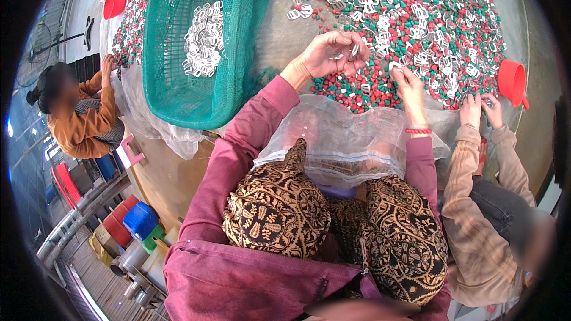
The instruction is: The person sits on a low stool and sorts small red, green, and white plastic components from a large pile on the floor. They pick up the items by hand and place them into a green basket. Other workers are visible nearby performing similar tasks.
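Observation:
My left hand [339, 53] is held palm-up over the near edge of the pile, its fingers curled around silver buckles. The edge of one silver buckle [354, 51] shows between the fingers; the rest are hidden. My right hand [409, 86] pinches a small pale buckle [394, 66], mostly covered by the fingertips. Below and between my hands lie red and green pellets [373, 90] with silver frame-shaped buckles [419, 28] mixed in. Left of my left hand stands a green plastic basket [156, 53], draped with green netting, holding a heap of silver buckles [204, 41].
A translucent sheet [333, 128] hangs over the table's near edge and my knees. Close on my right a co-worker's hands [479, 110] work at the pile, beside a red scoop [512, 82]. Another person [83, 107] sits far left near a red cup [114, 4].

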`<state>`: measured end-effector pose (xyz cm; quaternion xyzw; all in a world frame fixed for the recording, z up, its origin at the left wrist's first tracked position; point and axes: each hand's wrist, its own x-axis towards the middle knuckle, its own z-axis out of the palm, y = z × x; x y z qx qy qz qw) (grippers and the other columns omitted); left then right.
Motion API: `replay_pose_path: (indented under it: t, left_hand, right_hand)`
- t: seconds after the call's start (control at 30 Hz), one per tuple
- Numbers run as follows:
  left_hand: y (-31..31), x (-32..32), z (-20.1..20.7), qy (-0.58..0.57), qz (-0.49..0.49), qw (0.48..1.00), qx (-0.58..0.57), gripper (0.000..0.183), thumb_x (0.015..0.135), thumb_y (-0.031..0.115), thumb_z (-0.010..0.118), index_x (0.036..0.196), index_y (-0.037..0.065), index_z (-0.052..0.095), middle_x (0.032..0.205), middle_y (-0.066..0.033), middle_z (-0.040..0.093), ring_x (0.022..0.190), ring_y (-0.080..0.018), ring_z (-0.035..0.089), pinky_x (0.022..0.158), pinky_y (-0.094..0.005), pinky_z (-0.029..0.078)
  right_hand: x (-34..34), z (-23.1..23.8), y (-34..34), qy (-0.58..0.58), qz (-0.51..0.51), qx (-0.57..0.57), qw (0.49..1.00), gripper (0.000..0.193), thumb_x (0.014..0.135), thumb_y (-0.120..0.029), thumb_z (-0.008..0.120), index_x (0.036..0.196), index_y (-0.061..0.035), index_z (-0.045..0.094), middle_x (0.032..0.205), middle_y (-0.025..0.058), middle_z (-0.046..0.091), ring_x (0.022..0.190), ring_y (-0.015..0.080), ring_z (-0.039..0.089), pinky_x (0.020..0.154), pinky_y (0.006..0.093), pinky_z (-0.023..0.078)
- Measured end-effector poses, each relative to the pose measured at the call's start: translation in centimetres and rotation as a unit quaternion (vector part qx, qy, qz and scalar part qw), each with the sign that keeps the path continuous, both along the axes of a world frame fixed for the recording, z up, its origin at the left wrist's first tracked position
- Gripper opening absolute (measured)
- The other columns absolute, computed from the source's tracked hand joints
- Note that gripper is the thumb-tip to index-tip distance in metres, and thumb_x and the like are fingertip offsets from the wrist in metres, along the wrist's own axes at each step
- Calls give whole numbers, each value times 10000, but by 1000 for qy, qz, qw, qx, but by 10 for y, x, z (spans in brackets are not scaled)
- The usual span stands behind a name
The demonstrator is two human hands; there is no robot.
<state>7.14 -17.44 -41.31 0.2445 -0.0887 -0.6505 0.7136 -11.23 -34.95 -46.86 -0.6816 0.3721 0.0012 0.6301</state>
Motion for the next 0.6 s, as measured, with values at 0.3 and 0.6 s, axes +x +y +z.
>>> replay_pose_path:
  t: [0.3, 0.6]
  left_hand:
    - [-13, -48, -36, -671, -104, 718, 155, 313, 772, 281, 674, 939, 37, 571, 751, -63, 553, 736, -215, 591, 620, -340, 488]
    - [0, -38, -56, -661, 20, 738, 135, 294, 857, 326, 569, 819, 35, 572, 772, -89, 569, 642, -220, 565, 540, -347, 446]
  right_hand:
    - [-20, 45, -16, -267, -69, 408, 871, 220, 812, -199, 548, 828, 20, 543, 851, 84, 469, 690, 161, 448, 591, 284, 377]
    - [24, 64, -24, -148, 47, 322, 934, 142, 873, -152, 550, 962, -42, 542, 688, -10, 503, 561, 64, 468, 413, 189, 346]
